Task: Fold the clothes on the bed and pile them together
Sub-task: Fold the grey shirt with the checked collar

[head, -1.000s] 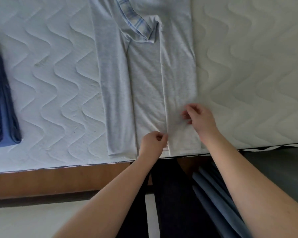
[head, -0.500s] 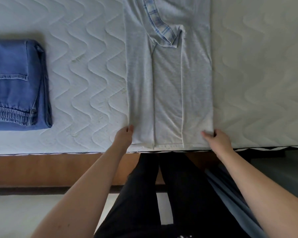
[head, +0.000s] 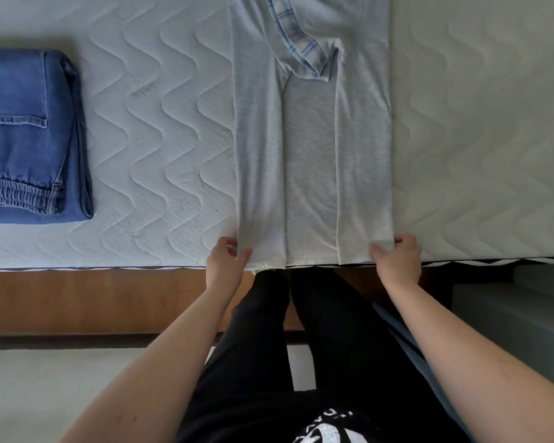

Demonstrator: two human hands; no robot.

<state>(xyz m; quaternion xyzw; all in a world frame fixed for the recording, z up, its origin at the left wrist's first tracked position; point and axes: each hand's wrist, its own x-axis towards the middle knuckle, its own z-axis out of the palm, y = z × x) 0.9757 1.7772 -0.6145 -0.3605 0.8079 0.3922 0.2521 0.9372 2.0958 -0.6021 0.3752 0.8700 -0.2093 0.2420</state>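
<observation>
Folded blue denim jeans (head: 29,135) lie far left on the white quilted mattress (head: 160,123), well apart from you. Your left hand (head: 226,262) pinches the near-left corner of the long light-grey folded shirt w/ a blue plaid collar (head: 311,155); fingers (head: 229,243) curl round the hem. Your right hand (head: 397,260) pinches the near-right corner. The hem sits at the bed's near edge. Brown wooden bed frame (head: 93,298) below, pale floor (head: 45,388) beneath.

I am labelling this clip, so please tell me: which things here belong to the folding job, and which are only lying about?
Belong to the job:
- grey shirt, sides folded in, hem pinched by left hand and right hand
- folded jeans, set aside on the left
- mattress, the work surface

Only lying about:
- wooden bed frame
- floor
</observation>
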